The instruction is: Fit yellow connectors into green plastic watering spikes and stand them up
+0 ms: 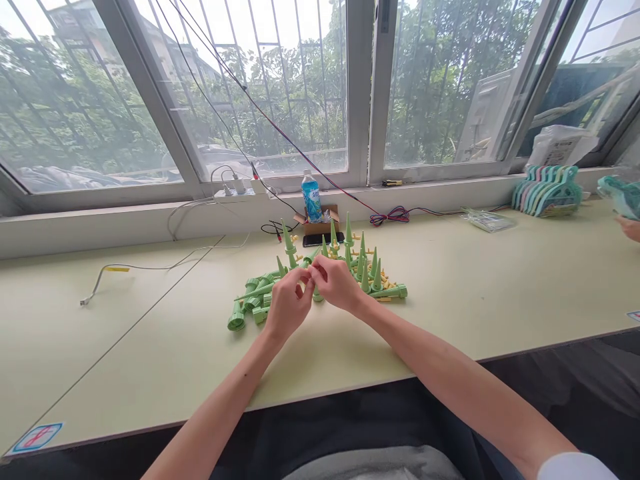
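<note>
Both hands are working fingertip to fingertip over the middle of the pile: left hand point(290, 301) and right hand point(336, 283) are curling inward, thumbs and index fingers bunching close. Can't tell whether the tips are fully closing or what they're gripping; knuckles are hiding it. A green plastic piece point(318, 296) is showing just below the fingertips. Around the hands, green plastic cone spikes point(349, 232) are standing point-up, mostly behind and to the right; more ribbed-cap spikes point(237, 316) are lying loose on the left, next to the left hand. Small yellow plastic fittings point(386, 281) are scattering among the right-side cones. Behind the pile a dark phone point(313, 240) is lying flat before a small cardboard box point(315, 228); a blue-labelled bottle point(311, 197) is standing there, inside or behind, can't tell. Further right: coiled cable point(391, 215), clear plastic packet point(487, 221), row of pastel hangers point(546, 195) near the sill. At the far right edge another person's hand point(630, 229) is holding something teal. Left side: thin grey cable point(145, 268) is trailing across the pale tabletop point(165, 353).
</note>
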{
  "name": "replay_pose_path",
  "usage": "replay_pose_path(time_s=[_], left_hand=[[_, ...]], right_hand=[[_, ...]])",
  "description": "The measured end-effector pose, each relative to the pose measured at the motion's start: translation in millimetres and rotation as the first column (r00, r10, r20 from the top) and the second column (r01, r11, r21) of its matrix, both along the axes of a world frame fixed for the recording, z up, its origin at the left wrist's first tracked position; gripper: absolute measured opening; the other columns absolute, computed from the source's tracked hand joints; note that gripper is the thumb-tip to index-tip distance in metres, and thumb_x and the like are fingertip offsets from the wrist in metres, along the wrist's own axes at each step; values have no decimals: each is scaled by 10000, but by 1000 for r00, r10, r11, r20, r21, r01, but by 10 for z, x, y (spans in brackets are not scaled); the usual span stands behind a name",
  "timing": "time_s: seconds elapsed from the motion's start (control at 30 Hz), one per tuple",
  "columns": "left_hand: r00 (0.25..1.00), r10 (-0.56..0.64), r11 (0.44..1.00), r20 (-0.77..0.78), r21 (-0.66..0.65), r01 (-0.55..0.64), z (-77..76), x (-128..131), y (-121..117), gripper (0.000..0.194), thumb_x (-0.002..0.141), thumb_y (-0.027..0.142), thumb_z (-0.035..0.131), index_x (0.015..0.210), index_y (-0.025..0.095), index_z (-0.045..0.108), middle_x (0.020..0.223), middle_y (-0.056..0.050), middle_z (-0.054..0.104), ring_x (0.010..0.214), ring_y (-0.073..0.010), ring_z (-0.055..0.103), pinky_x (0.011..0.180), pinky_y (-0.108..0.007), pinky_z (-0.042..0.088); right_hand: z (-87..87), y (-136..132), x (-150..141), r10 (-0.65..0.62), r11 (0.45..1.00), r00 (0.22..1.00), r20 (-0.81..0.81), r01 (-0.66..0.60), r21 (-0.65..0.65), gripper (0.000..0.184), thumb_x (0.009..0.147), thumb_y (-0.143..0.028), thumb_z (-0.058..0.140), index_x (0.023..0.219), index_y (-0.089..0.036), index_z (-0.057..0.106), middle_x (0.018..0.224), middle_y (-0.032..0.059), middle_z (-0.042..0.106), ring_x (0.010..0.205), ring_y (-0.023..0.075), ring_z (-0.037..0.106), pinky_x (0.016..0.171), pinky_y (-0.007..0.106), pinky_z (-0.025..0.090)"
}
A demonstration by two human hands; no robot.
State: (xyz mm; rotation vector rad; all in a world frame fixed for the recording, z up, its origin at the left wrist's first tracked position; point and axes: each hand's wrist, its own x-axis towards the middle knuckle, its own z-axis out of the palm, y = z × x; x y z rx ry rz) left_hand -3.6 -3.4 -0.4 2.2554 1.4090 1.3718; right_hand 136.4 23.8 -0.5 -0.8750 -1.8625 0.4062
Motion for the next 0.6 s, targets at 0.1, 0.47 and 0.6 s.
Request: replay_pose_path(time_s=[0.1,0.47,0.6], left_hand=[[1000,-1,1000,4,1,1,-2,-1,0,127,890,269,511,832,190,593,796,2,648,431,-59,372,481,-214,374],[1000,1,1000,7,6,-1,-13,1,7,126,887,270,513,842,191,599,789,3,646,430,-59,392,481,-211,381],[1000,3,1000,5,11,-3,-15,-1,4,122,887,266,515,840,191,599,784,5,642,428,-57,389,477,-212,378]], right_hand=[[-1,0,0,3,1000,1000,-5,-3,3,182,905,-217,441,724,-199,444,605,-31,490,540,106,409,540,224,314],[10,-7,-4,2,1000,1000,-6,-2,4,175,905,-212,442,731,-197,460,602,-30,495,536,105,413,539,225,316],[10,-8,-1,-5,1000,1000,3,5,4,176,905,-216,440,732,-197,460,603,-30,495,537,106,413,541,227,315]])
